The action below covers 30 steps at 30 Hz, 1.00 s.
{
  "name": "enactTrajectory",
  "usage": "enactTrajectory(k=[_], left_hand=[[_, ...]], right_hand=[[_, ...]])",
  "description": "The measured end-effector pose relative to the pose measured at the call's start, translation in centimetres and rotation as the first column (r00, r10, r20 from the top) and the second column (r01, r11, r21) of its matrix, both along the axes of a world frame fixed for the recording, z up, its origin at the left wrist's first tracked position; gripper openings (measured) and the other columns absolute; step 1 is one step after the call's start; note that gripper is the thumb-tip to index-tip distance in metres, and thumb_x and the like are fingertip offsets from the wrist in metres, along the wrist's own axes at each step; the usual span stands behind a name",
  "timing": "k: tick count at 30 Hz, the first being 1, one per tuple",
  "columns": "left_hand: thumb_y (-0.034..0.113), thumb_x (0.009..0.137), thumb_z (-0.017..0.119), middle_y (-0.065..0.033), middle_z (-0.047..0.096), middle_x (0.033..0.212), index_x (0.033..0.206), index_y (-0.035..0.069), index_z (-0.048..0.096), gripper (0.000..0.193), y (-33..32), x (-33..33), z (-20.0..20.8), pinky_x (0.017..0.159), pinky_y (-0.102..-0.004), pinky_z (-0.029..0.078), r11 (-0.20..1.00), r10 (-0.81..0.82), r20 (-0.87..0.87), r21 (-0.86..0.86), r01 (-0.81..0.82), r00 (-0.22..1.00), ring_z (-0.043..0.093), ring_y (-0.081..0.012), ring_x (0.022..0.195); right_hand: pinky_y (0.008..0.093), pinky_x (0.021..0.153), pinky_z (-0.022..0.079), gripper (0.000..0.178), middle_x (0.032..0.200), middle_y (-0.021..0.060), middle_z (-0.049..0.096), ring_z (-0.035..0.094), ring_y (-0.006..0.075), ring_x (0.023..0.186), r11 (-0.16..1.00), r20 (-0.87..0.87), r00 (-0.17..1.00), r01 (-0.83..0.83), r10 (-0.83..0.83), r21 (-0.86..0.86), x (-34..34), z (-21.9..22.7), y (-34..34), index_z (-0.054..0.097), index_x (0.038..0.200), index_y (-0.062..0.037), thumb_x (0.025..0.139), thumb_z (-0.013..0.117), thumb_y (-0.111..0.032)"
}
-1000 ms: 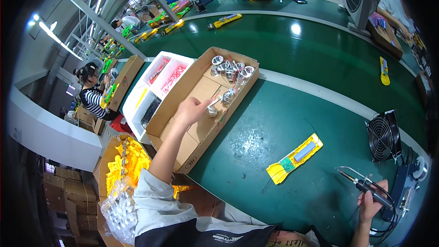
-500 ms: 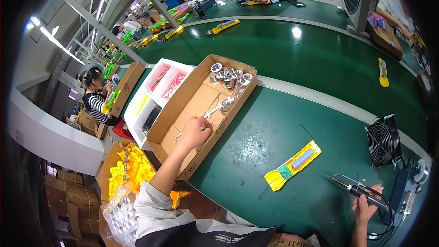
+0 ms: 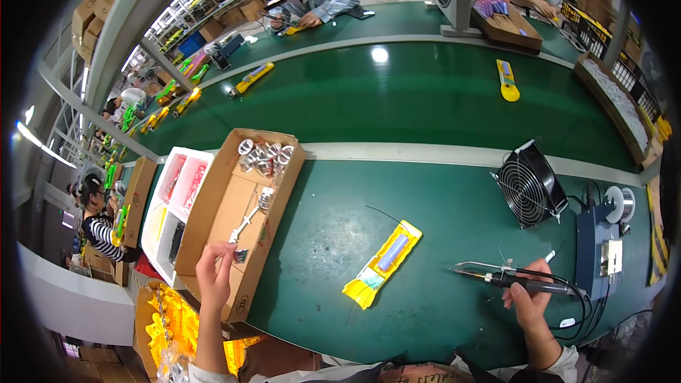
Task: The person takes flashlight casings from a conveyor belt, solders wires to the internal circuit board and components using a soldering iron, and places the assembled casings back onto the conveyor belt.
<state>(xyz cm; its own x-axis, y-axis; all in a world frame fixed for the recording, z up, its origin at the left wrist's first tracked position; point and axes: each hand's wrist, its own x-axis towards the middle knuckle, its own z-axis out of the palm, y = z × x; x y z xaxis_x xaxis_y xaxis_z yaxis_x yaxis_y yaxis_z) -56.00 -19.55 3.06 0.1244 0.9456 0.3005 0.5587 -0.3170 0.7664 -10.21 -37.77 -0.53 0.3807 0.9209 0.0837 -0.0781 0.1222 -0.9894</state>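
Note:
Over the near part of the cardboard box (image 3: 292, 170), my left hand (image 3: 216, 273) has its fingertips pinched at a small silver-grey part (image 3: 241, 255), partly hidden and too blurred to name surely. Just beyond those fingers, a thin whitish metal piece (image 3: 245, 223) lies in the box, leading to a silver lamp cup (image 3: 267, 198). My right hand (image 3: 528, 298) is closed round a black soldering iron (image 3: 521, 281) with a thin metal tube along it, its tip pointing left. Between my hands lies an open yellow casing (image 3: 363, 289) with a blue cylindrical battery (image 3: 394, 252) and loose wires.
Several reflector cups (image 3: 266, 158) fill the box's far end. A white foam tray (image 3: 169, 206) adjoins it. Yellow casings (image 3: 170, 323) sit lower left. At right stand a black fan (image 3: 526, 186) and blue soldering station (image 3: 594, 241). Beyond runs a green belt (image 3: 326, 99); people work across it.
The view has swung right, shifting most things left. My left hand has drawn back toward the box's near end with the small part at its fingers. My right hand still holds the soldering iron.

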Motion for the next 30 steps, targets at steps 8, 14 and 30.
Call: enactTrajectory(k=[8, 14, 30], left_hand=[[0.005, 0.065, 0.065, 0.0025, 0.061, 0.089, 0.075, 0.01, 0.059, 0.013, -8.2, 8.7, -2.3, 0.091, -0.0434, 0.033, 0.931, -0.288, -0.524, 0.044, 0.363, 0.802, 0.052, -0.0205, 0.092], [0.007, 0.066, 0.065, 0.0013, 0.061, 0.083, 0.078, 0.011, 0.061, 0.014, -9.3, 12.2, -5.8, 0.09, -0.0429, 0.032, 0.952, -0.296, -0.27, -0.006, 0.306, 0.916, 0.053, -0.0198, 0.089], [0.008, 0.063, 0.067, 0.0037, 0.054, 0.061, 0.068, 0.012, 0.058, 0.011, -8.4, 15.6, -7.1, 0.074, -0.0352, 0.036, 1.0, -0.011, 0.007, -0.02, 0.011, 1.0, 0.049, -0.0163, 0.061]], right_hand=[[0.0189, 0.039, 0.04, 0.028, 0.056, 0.0098, 0.052, 0.049, 0.0106, 0.042, 0.998, 0.072, 0.996, 0.058, -0.059, 0.006, -0.9, 0.1, -0.2, 0.037, 0.085, -0.0004, 0.074, 0.059, -0.013], [0.0188, 0.038, 0.04, 0.032, 0.055, 0.0092, 0.051, 0.048, 0.0107, 0.04, 1.0, 0.065, 0.998, 0.015, -0.016, 0.017, -3.5, 0.0, -0.6, 0.035, 0.085, -0.0005, 0.074, 0.06, -0.018], [0.0264, 0.034, 0.046, 0.032, 0.063, 0.0112, 0.047, 0.051, 0.0167, 0.039, 0.971, -0.185, 0.953, 0.228, -0.238, -0.073, -15.5, -2.3, 0.6, 0.028, 0.088, -0.0021, 0.079, 0.054, -0.017]])
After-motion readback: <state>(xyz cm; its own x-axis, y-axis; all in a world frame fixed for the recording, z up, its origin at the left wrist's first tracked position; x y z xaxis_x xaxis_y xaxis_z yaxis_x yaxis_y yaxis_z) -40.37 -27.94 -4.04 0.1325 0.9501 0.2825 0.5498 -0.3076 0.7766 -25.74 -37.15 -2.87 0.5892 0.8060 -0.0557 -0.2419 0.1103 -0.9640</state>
